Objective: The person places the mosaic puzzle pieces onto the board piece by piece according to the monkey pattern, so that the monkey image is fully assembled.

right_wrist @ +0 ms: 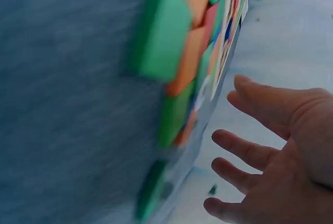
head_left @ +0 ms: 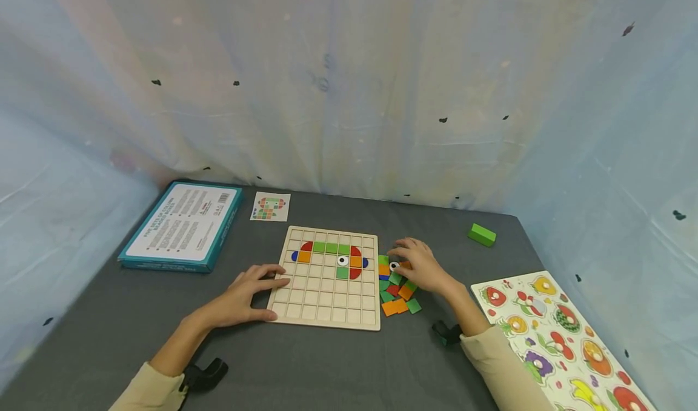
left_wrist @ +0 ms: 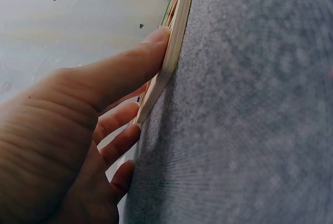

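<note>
A square wooden grid board [head_left: 322, 305] lies on the table with coloured tiles in its upper rows: green squares, red curved pieces, orange squares, small blue pieces and a white eye tile [head_left: 342, 260]. My left hand [head_left: 240, 299] rests its fairly straight fingers and thumb against the board's left edge near the front corner; the left wrist view shows the thumb [left_wrist: 130, 68] touching the rim. Over the loose tile pile [head_left: 397, 307] at the board's right side hovers my right hand [head_left: 422, 265], fingers spread. In the right wrist view no tile shows between those fingers.
A teal-edged box [head_left: 180, 223] lies at the back left, beside a small pattern card [head_left: 270, 207]. At the back right is a green block [head_left: 482, 234]. A fruit puzzle board [head_left: 561, 338] lies along the right edge.
</note>
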Demonstrator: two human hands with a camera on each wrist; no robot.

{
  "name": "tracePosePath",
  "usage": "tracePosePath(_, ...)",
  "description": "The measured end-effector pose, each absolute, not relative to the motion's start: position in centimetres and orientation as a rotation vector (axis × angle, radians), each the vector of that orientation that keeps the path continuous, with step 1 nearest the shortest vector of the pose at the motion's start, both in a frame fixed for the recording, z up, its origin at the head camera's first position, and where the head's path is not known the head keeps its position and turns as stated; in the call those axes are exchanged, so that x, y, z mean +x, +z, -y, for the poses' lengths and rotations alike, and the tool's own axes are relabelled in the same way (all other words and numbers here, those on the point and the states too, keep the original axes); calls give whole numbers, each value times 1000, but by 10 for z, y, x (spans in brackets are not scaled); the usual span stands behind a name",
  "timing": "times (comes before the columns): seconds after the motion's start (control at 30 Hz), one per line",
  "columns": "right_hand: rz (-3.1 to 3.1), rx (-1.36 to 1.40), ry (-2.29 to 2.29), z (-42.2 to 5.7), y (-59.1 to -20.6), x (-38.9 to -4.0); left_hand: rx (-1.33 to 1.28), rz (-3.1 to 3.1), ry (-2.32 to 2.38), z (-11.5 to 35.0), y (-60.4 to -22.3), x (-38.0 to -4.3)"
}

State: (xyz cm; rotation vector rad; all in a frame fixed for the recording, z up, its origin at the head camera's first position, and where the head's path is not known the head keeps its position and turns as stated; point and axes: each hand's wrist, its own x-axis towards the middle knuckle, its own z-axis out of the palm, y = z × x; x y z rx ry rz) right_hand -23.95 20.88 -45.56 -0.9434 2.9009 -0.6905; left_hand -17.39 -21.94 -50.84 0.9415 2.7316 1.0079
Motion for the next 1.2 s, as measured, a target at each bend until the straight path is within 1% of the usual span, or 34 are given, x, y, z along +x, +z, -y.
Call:
tracePosePath(0.2, -2926, -901, -720, -223, -466, -235, 936, -2730, 1005, 219, -507, -174)
tracePosePath(0.47, -2942, -907, -690, -217, -468, -238, 925, -2727, 1001, 219, -508, -174)
tracePosePath(1.2, -2964, -786, -657, -213, -467, -245, 924, -2719, 1003, 219, -507, -173)
